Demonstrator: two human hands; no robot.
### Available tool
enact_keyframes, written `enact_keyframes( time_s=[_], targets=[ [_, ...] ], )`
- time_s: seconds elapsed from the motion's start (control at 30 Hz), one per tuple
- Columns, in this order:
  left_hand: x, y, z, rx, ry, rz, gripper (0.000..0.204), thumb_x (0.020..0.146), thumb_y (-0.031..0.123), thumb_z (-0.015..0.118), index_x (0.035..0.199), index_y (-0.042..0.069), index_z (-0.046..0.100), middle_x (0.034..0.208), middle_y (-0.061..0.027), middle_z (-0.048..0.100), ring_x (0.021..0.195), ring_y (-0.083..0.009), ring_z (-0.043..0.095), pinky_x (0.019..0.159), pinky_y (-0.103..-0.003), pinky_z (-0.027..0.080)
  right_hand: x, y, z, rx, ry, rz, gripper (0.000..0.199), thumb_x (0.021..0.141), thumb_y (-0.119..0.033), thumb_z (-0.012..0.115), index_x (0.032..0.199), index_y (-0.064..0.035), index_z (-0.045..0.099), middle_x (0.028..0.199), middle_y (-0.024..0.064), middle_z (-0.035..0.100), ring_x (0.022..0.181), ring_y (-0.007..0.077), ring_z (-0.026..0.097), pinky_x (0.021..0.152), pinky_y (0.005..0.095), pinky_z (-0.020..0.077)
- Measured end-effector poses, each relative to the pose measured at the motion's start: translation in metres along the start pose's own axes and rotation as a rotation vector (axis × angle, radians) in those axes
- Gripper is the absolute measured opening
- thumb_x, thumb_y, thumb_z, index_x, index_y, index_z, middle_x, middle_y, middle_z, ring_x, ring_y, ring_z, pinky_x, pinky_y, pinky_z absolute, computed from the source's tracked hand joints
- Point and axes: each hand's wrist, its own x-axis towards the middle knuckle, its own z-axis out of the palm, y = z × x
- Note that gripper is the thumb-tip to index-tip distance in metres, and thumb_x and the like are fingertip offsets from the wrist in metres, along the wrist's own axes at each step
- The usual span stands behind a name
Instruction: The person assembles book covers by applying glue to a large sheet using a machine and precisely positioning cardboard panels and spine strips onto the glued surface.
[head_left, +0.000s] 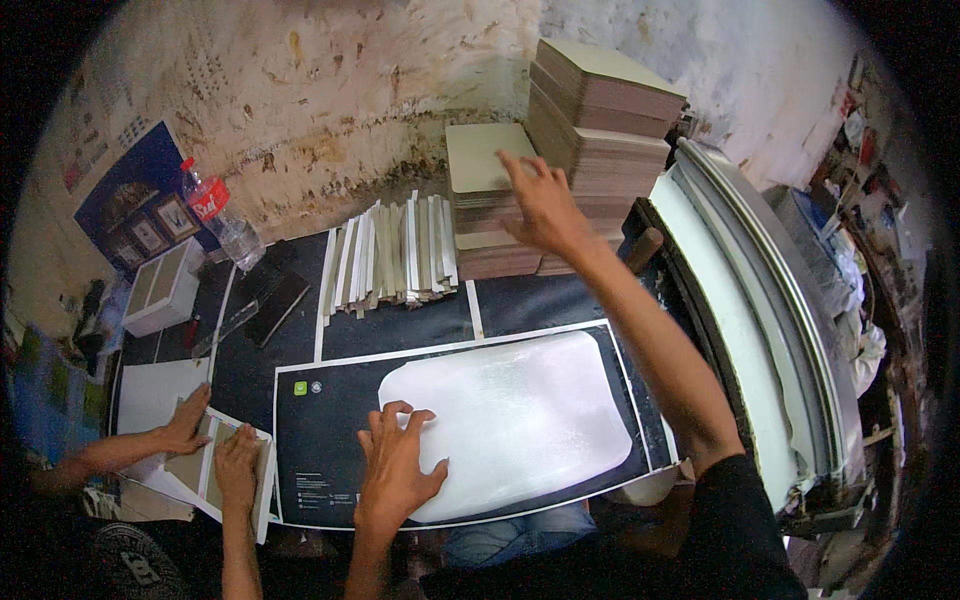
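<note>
My left hand (400, 468), fingers spread and bent, is over the left edge of a glossy white sheet with rounded corners (520, 410); whether it touches is hard to tell. That sheet lies on a large black printed sheet with a white border (335, 430). My right hand (545, 205) is stretched out, fingers apart with nothing in them, at the lower stack of greyboard pieces (487, 160). Its fingertips overlap the top board in view; contact is unclear. A taller stack of boards (610, 95) rises behind.
At left, a co-worker's hands (236, 465) press on a white-edged grey panel (190, 470). Further back are a bundle of cut strips (390, 255), a plastic bottle with a red cap (218, 205), a white box (163, 290) and a dark flat block (277, 310). A large machine with pale curved panels (745, 320) borders the right.
</note>
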Motion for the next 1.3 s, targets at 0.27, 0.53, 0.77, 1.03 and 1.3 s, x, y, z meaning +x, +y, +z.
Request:
enact_keyframes(
  time_s=[0.27, 0.53, 0.77, 1.03, 1.3],
  targets=[
    [-0.022, -0.013, 0.001, -0.095, 0.217, -0.098, 0.052, 0.075, 0.015, 0.080, 0.123, 0.011, 0.060, 0.126, -0.0158, 0.049, 0.123, -0.0327, 0.043, 0.104, -0.050, 0.030, 0.026, 0.018, 0.023, 0.031, -0.188, 0.017, 0.057, 0.084, -0.006, 0.061, 0.140, -0.0041, 0.048, 0.101, 0.0247, 0.068, 0.099, 0.0421, 0.066, 0.089, 0.0499, 0.0525],
    [-0.010, -0.003, -0.029, -0.165, 0.796, 0.106, 0.070, 0.075, 0.009, 0.082, 0.136, 0.003, 0.051, 0.138, -0.0178, 0.053, 0.135, -0.0333, 0.044, 0.111, -0.050, 0.035, -0.034, -0.068, -0.089, 0.244, 0.321, -0.400, 0.039, 0.085, -0.003, 0.064, 0.123, -0.0128, 0.066, 0.110, 0.0157, 0.071, 0.100, 0.0342, 0.069, 0.084, 0.0407, 0.0574],
    [-0.031, 0.000, -0.012, -0.427, 0.704, -0.040, 0.048, 0.078, 0.018, 0.086, 0.115, -0.002, 0.064, 0.103, -0.0143, 0.070, 0.096, -0.0270, 0.068, 0.088, -0.039, 0.053, -0.063, -0.118, -0.114, 0.665, 0.561, -0.375, 0.037, 0.083, -0.016, 0.077, 0.119, -0.0093, 0.067, 0.106, 0.0106, 0.069, 0.098, 0.0226, 0.067, 0.082, 0.0365, 0.0580],
    [-0.035, -0.007, 0.049, -0.951, 0.534, -0.253, 0.060, 0.081, 0.010, 0.082, 0.128, -0.002, 0.048, 0.113, -0.0178, 0.065, 0.105, -0.0222, 0.063, 0.094, -0.034, 0.050, -0.185, -0.146, -0.079, 1.122, -0.691, 0.694, 0.033, 0.076, -0.020, 0.087, 0.092, 0.0056, 0.075, 0.075, 0.0111, 0.074, 0.066, 0.0159, 0.069, 0.062, 0.0304, 0.0567],
    [-0.042, -0.021, 0.076, -0.470, 0.497, -0.276, 0.076, 0.068, 0.021, 0.092, 0.129, -0.001, 0.053, 0.109, -0.0130, 0.057, 0.096, -0.0208, 0.055, 0.085, -0.036, 0.047, -0.207, -0.152, -0.057, 0.977, -0.795, 0.731, 0.022, 0.074, -0.009, 0.084, 0.087, 0.0070, 0.075, 0.071, 0.0152, 0.073, 0.061, 0.0143, 0.068, 0.060, 0.0278, 0.0564]
  ],
)
